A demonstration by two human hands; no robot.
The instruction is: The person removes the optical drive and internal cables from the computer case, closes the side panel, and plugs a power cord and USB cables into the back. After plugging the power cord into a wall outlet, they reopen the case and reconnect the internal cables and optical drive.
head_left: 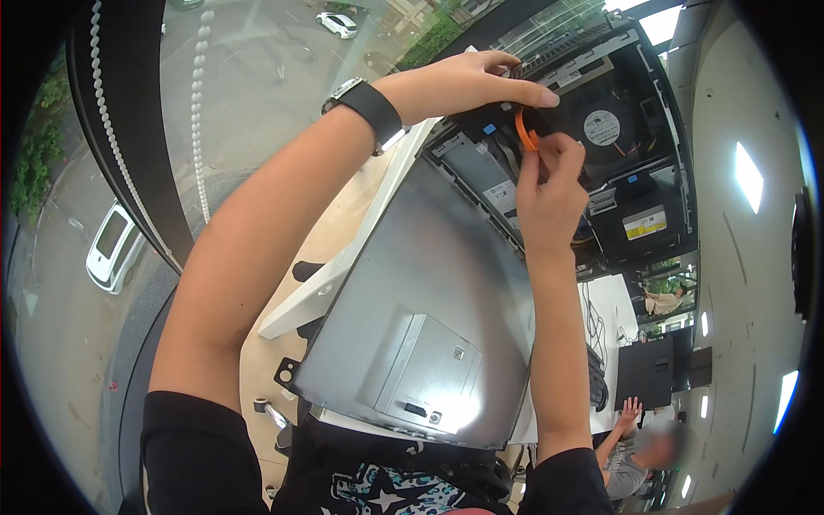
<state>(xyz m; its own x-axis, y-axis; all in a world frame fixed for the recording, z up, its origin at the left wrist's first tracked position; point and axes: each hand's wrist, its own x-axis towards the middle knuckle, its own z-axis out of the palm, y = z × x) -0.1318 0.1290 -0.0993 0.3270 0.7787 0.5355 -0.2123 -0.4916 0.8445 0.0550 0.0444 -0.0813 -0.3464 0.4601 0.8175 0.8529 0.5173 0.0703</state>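
Note:
An opened desktop computer case (661,176) stands in front of me, its inside exposed. A short orange cable (525,130) curves inside it; it looks like a flat data cable. My right hand (554,193) pinches the lower end of this cable between thumb and fingertips. Above it, my left hand (463,81) rests at the upper edge of the case, thumb stretched out and apart from the fingers, which are partly hidden. Close to the hands are a black fan housing with a round white label (602,128) and a silver drive (481,172). A grey metal panel (412,283) lies nearest my body.
A white table (614,300) carries loose black cables (594,313) and a dark keyboard (596,378). At the lower right another person (627,468) raises a hand beside a black panel (645,373). A window with bead chains (197,112) is on the left.

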